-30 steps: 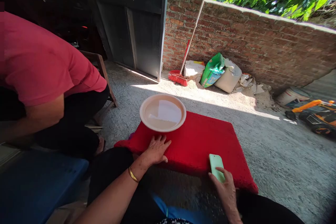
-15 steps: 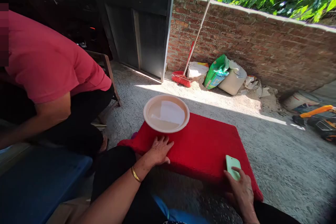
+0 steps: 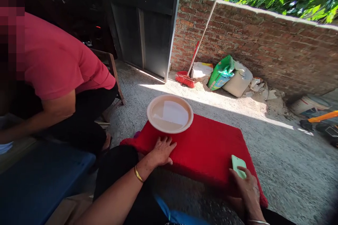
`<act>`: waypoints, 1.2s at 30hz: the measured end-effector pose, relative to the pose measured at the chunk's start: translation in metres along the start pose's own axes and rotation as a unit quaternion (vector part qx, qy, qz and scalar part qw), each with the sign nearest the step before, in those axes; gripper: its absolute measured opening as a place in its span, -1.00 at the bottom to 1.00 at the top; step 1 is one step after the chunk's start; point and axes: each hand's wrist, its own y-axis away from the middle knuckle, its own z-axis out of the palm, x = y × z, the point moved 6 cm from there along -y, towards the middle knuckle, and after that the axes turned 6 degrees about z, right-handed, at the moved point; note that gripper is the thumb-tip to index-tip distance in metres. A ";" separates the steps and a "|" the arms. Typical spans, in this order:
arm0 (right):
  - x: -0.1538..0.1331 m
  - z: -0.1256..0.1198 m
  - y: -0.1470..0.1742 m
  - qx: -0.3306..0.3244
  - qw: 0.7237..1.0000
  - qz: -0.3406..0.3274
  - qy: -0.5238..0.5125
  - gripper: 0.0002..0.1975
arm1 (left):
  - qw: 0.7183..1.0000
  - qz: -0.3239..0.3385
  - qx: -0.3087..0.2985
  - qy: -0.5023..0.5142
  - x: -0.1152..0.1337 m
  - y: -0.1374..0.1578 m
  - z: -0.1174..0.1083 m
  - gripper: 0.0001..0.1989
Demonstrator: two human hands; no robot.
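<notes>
My left hand (image 3: pixel 161 152) lies palm down with spread fingers on the red cloth (image 3: pixel 208 144) over a low table, just in front of a wide pale basin (image 3: pixel 150 121). Clear liquid in the basin reflects bright light. Near the table's right end, my right hand (image 3: pixel 246 184) has its thumb and forefinger around the lower part of a light green, phone-shaped object (image 3: pixel 237 162). The other fingers of that hand are partly hidden. Whether this object rests on the cloth cannot be made out.
A person in a red shirt (image 3: pixel 58 56) bends forward at left, beside a blue surface (image 3: pixel 44 179). Beyond the basin are a dark door (image 3: pixel 155 38), a red broom (image 3: pixel 186 81), a green sack (image 3: pixel 221 72) and a brick wall (image 3: pixel 264 42). An orange-handled machine (image 3: pixel 324 116) stands at right.
The whole view has shifted slightly, so things appear a little further right. Both hands keep their places on the cloth and at the green object. The person at left has shifted slightly.
</notes>
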 end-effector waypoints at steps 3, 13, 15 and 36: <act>-0.040 0.034 0.052 -0.103 0.990 -0.076 -0.058 -0.44 | 1.000 0.006 0.001 -0.006 0.001 0.000 0.001 -0.04; -0.043 0.047 0.067 -0.110 0.990 -0.055 -0.061 -0.20 | 0.999 -0.001 0.027 0.034 -0.014 0.024 -0.013 -0.37; -0.048 0.053 0.074 -0.103 0.991 -0.083 -0.035 -0.18 | 0.999 -0.013 0.036 0.033 -0.022 0.035 -0.022 -0.47; -0.176 0.130 0.196 -0.314 0.894 -0.307 -0.082 -0.59 | 0.965 -0.235 0.095 0.073 -0.085 0.068 -0.062 -0.64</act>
